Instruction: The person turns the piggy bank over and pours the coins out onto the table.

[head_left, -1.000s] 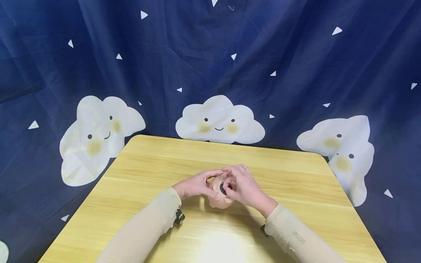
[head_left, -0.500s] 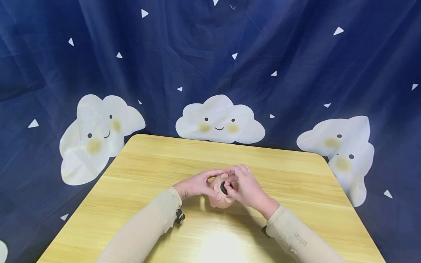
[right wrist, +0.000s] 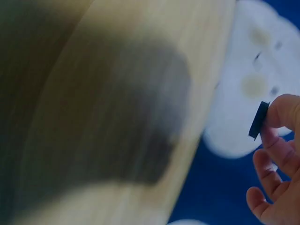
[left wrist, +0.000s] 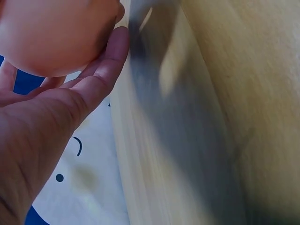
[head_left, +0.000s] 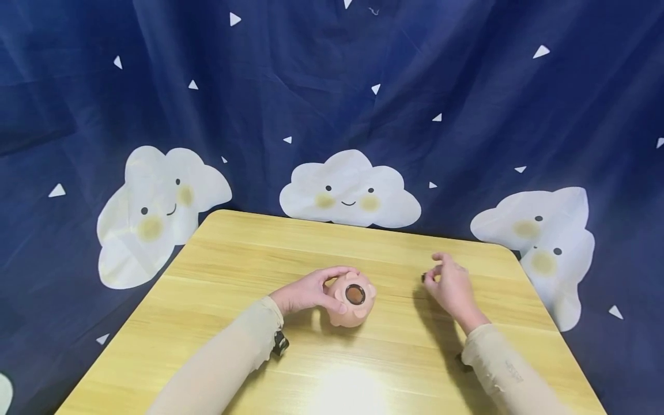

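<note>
A round pink piggy bank (head_left: 349, 317) lies with its underside and stubby feet turned up. The dark-rimmed round hole (head_left: 355, 294) in that underside is uncovered. My left hand (head_left: 309, 291) grips the bank from the left side, thumb in front and fingers behind. In the left wrist view, the smooth pink body (left wrist: 56, 35) fills the top left corner. Off to the right, my right hand (head_left: 454, 291) pinches a small black stopper (right wrist: 259, 120) between thumb and forefinger, above the table. In the right wrist view its other fingers are loosely curled.
The light wood table (head_left: 249, 248) has rounded far corners. Behind it hangs a dark blue curtain (head_left: 321, 75) with white clouds and triangles. A bright glare spot lies on the near tabletop, and my right arm casts a shadow.
My right hand has pulled the black stopper out of the piggy bank and carried it to the right, leaving the hole exposed. My left hand keeps its grip on the bank in nearly the same place.
</note>
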